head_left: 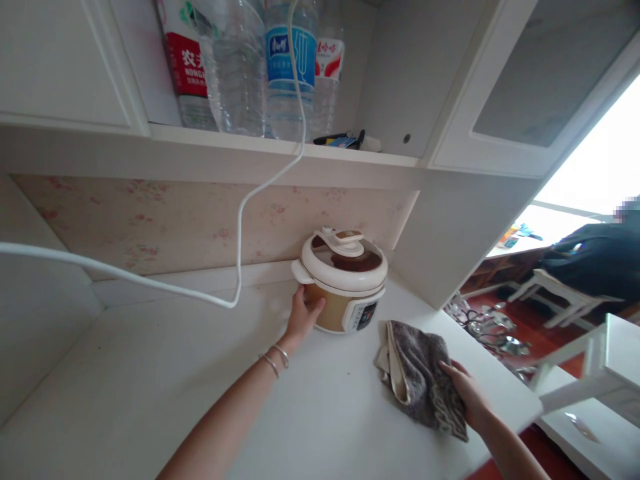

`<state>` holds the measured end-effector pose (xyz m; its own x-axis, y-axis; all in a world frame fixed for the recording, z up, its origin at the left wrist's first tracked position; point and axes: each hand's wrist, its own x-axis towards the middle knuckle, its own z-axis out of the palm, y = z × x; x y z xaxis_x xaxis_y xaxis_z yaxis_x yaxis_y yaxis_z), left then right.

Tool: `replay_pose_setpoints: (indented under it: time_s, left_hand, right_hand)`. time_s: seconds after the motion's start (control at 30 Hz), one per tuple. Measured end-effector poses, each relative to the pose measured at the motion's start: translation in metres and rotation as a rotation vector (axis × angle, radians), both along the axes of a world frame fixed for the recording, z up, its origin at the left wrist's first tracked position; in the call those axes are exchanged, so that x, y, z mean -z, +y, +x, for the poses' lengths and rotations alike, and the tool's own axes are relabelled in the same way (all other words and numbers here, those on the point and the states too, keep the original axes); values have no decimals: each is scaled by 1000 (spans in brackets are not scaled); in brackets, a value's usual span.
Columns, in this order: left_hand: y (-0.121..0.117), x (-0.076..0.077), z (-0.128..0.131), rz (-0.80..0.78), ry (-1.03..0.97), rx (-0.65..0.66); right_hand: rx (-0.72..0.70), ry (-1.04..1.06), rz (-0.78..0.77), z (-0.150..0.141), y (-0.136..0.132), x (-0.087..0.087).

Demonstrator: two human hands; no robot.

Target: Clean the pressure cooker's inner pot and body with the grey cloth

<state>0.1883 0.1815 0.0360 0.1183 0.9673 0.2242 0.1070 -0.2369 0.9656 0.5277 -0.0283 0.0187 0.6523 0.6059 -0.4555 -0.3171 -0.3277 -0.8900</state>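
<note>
A gold and white electric pressure cooker stands upright on the white countertop, near its back right corner, with its lid on. Against the cooker's left side, just under its side handle, my left hand rests with thumb and fingers apart. The far fingers are partly hidden by the wrist and cooker. My right hand grips the right edge of a folded grey-brown cloth, which hangs or lies low over the counter to the right of the cooker; I cannot tell whether it touches the surface.
A white cable dangles in front of the shelf and loops left. Plastic bottles line the shelf above. At right, a person sits beyond a white stool and a chandelier on the floor.
</note>
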Motion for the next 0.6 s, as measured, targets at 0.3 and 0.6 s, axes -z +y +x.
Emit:
replay_pose_setpoints:
  time_s: [0.3,0.6]
  left_hand:
    - [20,-17,31,2,235,321]
    - [-45,16,-106,-137,496,381]
  right_hand:
    - [347,-10,111,-5,2,13]
    - [195,-804,-120,-35,-45,8]
